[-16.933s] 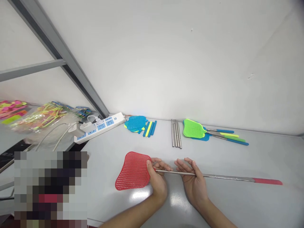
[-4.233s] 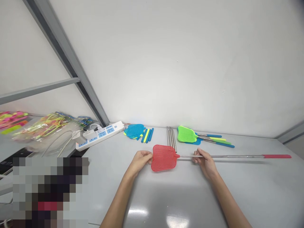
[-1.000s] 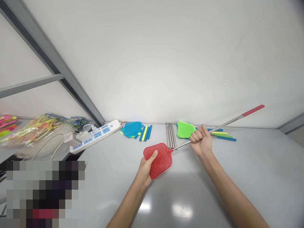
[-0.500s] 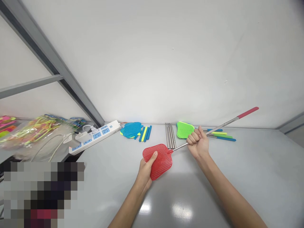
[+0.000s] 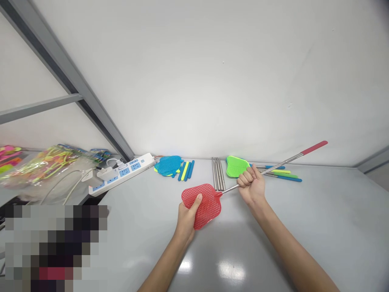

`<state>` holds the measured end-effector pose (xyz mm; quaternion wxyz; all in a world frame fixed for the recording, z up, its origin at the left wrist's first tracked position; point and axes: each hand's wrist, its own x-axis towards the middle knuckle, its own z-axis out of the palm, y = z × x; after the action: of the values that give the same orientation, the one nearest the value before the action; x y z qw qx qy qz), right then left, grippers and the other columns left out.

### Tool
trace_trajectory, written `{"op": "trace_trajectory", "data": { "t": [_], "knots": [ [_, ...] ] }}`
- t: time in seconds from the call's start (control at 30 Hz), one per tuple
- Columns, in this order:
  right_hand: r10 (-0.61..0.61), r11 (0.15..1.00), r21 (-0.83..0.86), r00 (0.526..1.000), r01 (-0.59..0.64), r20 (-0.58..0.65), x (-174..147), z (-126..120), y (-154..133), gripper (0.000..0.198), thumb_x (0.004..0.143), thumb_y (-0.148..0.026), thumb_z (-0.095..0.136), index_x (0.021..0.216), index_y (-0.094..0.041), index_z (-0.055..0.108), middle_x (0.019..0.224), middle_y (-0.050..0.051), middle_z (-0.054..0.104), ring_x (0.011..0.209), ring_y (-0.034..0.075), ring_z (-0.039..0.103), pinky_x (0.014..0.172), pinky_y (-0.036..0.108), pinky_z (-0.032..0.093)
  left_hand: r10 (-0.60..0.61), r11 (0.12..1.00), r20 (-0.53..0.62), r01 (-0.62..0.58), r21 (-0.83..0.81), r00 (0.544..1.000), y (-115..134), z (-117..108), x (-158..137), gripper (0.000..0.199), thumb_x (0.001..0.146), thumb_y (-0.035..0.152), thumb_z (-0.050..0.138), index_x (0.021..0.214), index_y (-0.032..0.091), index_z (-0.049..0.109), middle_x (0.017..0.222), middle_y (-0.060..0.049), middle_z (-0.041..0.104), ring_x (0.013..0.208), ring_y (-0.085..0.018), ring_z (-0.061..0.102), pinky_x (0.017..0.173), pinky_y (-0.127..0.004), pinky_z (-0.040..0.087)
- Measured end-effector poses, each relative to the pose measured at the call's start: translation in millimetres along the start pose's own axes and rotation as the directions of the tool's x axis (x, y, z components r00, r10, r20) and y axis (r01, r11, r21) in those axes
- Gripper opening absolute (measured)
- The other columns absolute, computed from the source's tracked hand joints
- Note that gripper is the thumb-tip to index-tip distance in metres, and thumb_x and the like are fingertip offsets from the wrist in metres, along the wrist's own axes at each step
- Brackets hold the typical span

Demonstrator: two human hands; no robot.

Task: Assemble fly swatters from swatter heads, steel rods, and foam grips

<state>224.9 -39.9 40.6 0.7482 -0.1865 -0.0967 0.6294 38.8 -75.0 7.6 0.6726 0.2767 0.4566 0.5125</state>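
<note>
A red fly swatter point(image 5: 209, 205) with a perforated head, a metal rod and a red grip is held above the table. My left hand point(image 5: 188, 215) is closed on the head, thumb on top and fingers hidden beneath. Wrapped round the metal rod is my right hand point(image 5: 251, 184), a little way past the neck. The rod slants up to the right and ends in the red grip point(image 5: 315, 147). Behind my right hand lie fly swatters with a green head point(image 5: 237, 167) on top and blue, yellow and green grips point(image 5: 288, 178) to the right.
Several metal rods point(image 5: 217, 174) lie side by side near the wall. Left of them are blue and yellow grips point(image 5: 186, 171) and a pile of blue and yellow swatter heads point(image 5: 168, 165). A power strip point(image 5: 129, 172) with plugs and bagged goods point(image 5: 51, 166) are farther left.
The far end of the red swatter has dipped slightly and shifted a little left, along with my right hand. My left hand keeps its hold on the head.
</note>
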Motion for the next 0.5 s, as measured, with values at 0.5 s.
{"op": "trace_trajectory", "data": {
  "t": [0.5],
  "knots": [
    [0.005, 1.000, -0.009, 0.999, -0.005, -0.053, -0.9, 0.7, 3.4, 0.040, 0.082, -0.029, 0.040, 0.049, -0.018, 0.019, 0.040, -0.009, 0.007, 0.034, 0.007, 0.007, 0.031, 0.020, 0.010, 0.029, 0.999, 0.001, -0.029, 0.027, 1.000, -4.4, -0.1, -0.8, 0.031, 0.066, 0.033, 0.063, 0.086, 0.010, 0.060, 0.079, -0.010, 0.065, 0.068, -0.020, 0.061, 0.061, -0.031, 0.049]
  ]
}}
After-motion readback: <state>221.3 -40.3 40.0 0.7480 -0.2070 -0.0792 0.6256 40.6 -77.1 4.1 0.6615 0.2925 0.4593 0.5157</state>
